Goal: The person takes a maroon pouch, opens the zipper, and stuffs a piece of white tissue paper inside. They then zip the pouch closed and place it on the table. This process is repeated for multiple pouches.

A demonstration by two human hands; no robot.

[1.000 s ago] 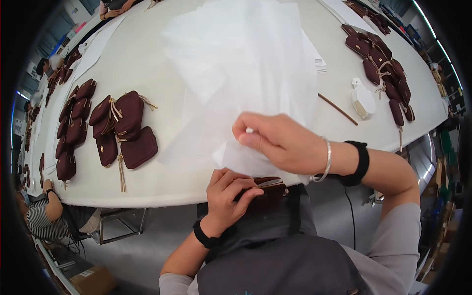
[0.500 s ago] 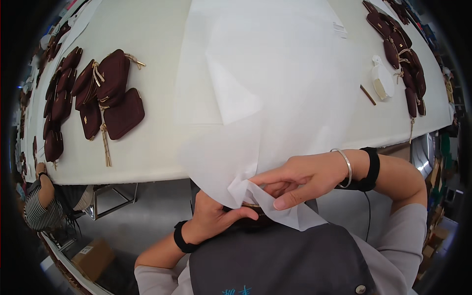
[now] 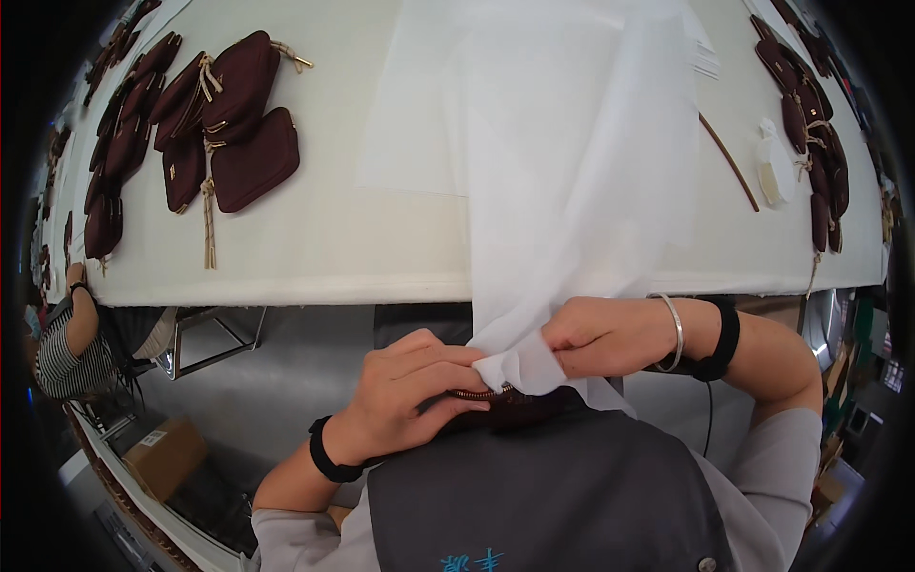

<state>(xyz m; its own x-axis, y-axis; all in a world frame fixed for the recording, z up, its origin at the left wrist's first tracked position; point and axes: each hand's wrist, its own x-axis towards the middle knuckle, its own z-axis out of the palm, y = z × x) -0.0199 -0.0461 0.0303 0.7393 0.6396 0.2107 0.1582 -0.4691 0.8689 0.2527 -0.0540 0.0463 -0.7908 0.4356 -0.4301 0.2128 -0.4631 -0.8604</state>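
Just in front of my body is a dark maroon zip pouch (image 3: pixel 522 408), its brass zip teeth showing along the top edge. My left hand (image 3: pixel 405 393) is closed on the pouch's zip edge, thumb on the near side and fingers on the far side. A long sheet of thin white paper (image 3: pixel 581 181) runs from the table down to the pouch. Its gathered end is bunched at the zip opening, where my right hand (image 3: pixel 615 338) grips it with curled fingers. How far the paper reaches into the pouch is hidden.
Maroon pouches with gold-tipped cords (image 3: pixel 253 157) lie at the left of the white table (image 3: pixel 381 257). More pouches (image 3: pixel 820 143) line the right. A brown strip (image 3: pixel 729 162) and a white rolled piece (image 3: pixel 774 172) lie nearby. Another person's arm (image 3: pixel 81 319) is at far left.
The paper was spread wide and is now drawn into a narrow, bunched strip at the pouch opening. My right fingers have closed on it. The brown strip is more exposed.
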